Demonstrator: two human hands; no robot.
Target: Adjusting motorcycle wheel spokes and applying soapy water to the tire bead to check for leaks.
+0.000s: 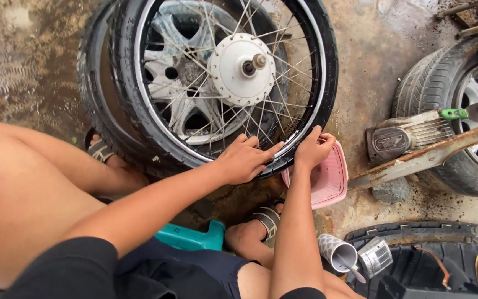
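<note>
The spoked wheel (233, 72) lies flat on a car wheel (178, 99), its near rim just ahead of my knees. My left hand (244, 160) presses open-palmed on the tyre (327, 83) at that rim; my right hand (312, 148) is curled, pinching the tyre edge beside it. I judge it best to keep both hands close together and work in small bites. The pink tub (327, 180) sits just under the rim.

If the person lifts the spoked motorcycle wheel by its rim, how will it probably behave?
The spoked wheel would likely feel stiff and rather heavy: it has a metal rim, many spokes, a solid hub and a mounted tyre. Set upright, it would probably roll. Both hands, left hand and right hand, press at its rim, which may be slippery on this wet ground.
</note>
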